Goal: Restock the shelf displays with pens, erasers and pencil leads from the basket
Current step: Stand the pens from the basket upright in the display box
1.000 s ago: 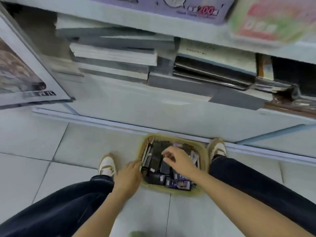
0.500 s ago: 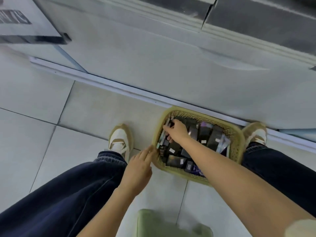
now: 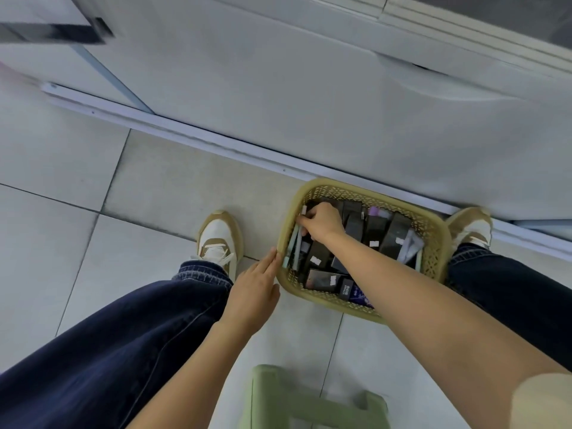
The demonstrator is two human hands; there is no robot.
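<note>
Left hand [image 3: 253, 289]: fingers straight, tips touching yellow basket [image 3: 349, 184] rim; right hand [image 3: 322, 219]: inside basket, fingers curled, apparently pinching pale pens [image 3: 293, 244] among dark boxes [image 3: 393, 233]

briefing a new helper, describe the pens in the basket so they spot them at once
Find the yellow lattice basket on the floor between the shoes. Against its left wall, by the right hand, lean the pens: thin pale green sticks among dark boxes.

basket [image 3: 435, 243] tan (lattice walls) | boxes [image 3: 318, 258] black | jeans [image 3: 123, 351] navy | stool [image 3: 278, 394] green
</note>
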